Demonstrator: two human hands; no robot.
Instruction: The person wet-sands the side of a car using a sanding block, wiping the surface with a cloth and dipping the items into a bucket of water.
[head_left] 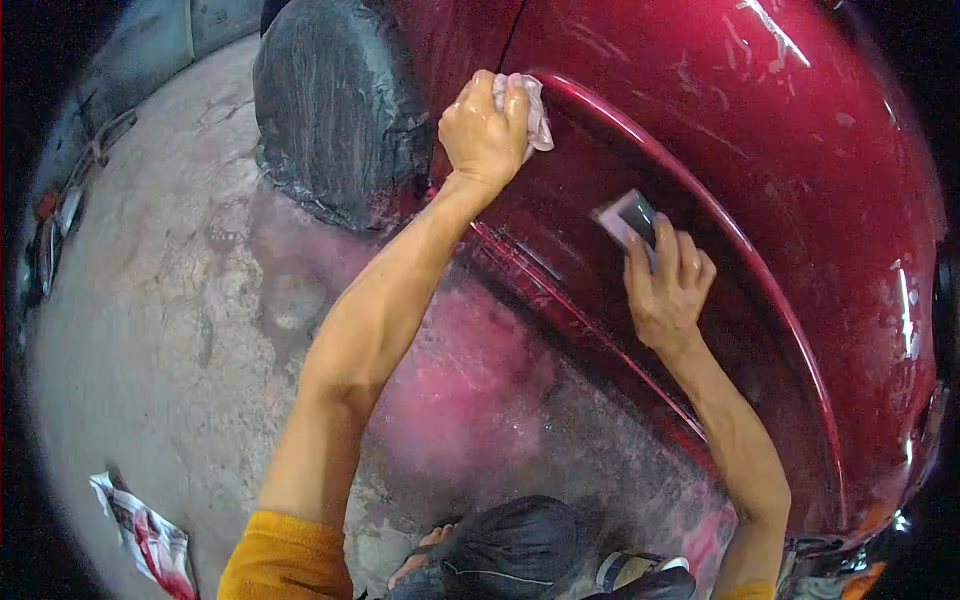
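My left hand (480, 132) is closed around a crumpled, pale pink wet cloth (539, 118), at the upper edge of the dark red car panel (570, 180) near a panel gap. My right hand (670, 292) grips a small flat sanding block (628, 217), dark on one part and pale on another, slightly blurred. It is held at the lower part of the same panel, below a raised curved trim line (705, 195). The panel surface looks wet and shiny. My fingers hide part of both the cloth and the block.
A wheel under a dark plastic cover (335, 110) stands left of the panel. Pink overspray (470, 390) marks the concrete floor (170, 330). A red-stained sheet of paper (150, 540) lies at lower left. My knee (515, 545) is below, close to the car's lower edge.
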